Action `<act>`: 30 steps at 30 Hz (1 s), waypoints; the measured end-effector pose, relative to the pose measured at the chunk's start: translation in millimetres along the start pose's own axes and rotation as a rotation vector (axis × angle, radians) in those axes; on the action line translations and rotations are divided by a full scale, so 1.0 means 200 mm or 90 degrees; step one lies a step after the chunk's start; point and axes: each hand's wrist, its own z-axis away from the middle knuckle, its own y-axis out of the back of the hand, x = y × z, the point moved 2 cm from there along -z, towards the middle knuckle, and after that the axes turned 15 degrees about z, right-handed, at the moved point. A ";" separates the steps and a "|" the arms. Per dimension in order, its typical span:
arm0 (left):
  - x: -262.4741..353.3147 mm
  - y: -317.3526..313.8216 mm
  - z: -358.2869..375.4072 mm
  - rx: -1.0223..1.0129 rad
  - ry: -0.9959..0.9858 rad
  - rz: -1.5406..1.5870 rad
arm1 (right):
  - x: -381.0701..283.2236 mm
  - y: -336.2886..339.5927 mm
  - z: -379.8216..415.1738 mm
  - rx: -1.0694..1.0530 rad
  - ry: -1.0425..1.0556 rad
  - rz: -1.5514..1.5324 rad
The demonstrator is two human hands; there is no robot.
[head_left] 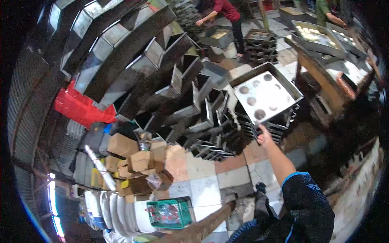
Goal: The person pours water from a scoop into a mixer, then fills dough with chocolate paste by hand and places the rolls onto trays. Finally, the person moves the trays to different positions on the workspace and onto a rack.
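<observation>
My right hand (pixel 265 136) is at the near corner of a deep rectangular metal tray (pixel 279 109), its fingers closed at the edge. The tray is lined in white and holds several round, brownish flat pieces (pixel 259 114) spaced apart. Beneath it stands a stack of dark metal trays (pixel 267 131). My arm is stretched out in a black sleeve with blue trim. My left hand is outside the view.
Stacked empty metal pans (pixel 174 85) fill the left and middle. Cardboard boxes (pixel 139 162), a green crate (pixel 187 212) of bottles and white sacks (pixel 117 210) lie below. A person in dark red (pixel 229 10) stands behind; another in green (pixel 322 12) is beside trays (pixel 320 36).
</observation>
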 end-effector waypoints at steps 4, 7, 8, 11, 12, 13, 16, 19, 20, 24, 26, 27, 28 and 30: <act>0.10 0.09 -0.02 0.024 0.037 0.061 | -0.17 -0.20 -0.27 -0.044 0.041 -0.129; 0.13 0.12 -0.04 0.021 0.025 0.073 | -0.32 -0.17 -0.22 0.059 -0.013 -0.009; 0.15 0.14 -0.06 0.020 0.017 0.076 | -0.36 -0.15 -0.30 0.063 0.018 -0.007; 0.14 0.17 -0.11 0.004 -0.021 0.070 | -0.67 0.13 0.01 -0.020 0.126 -0.200; 0.14 0.19 -0.13 -0.005 -0.037 0.065 | -0.73 0.27 0.00 -0.028 0.147 -0.161; 0.12 0.19 -0.15 -0.013 -0.054 0.058 | -0.80 0.41 0.33 -0.034 0.174 -0.159; 0.04 0.19 -0.22 -0.040 -0.122 0.034 | -0.71 0.83 0.91 -0.136 0.219 -0.163; -0.10 0.16 -0.35 -0.062 -0.223 0.005 | -0.43 1.29 1.36 -0.127 0.327 -0.256; -0.15 0.16 -0.40 -0.067 -0.272 -0.010 | -0.25 1.58 1.39 -0.082 0.576 -0.118; -0.11 0.11 -0.60 -0.086 -0.329 -0.150 | 0.29 2.19 2.40 0.074 0.595 -0.177; 0.14 0.06 -0.45 -0.158 -0.280 -0.175 | 0.68 2.71 2.60 0.137 0.594 -0.167; 0.28 0.04 -0.30 -0.224 -0.296 -0.150 | 0.81 2.89 2.80 0.272 0.646 -0.222; 0.33 -0.03 -0.26 -0.260 -0.334 -0.111 | 0.95 3.05 3.04 0.414 0.695 -0.279; 0.38 -0.21 -0.26 -0.334 -0.367 -0.064 | 1.13 2.93 3.63 0.723 0.818 -0.199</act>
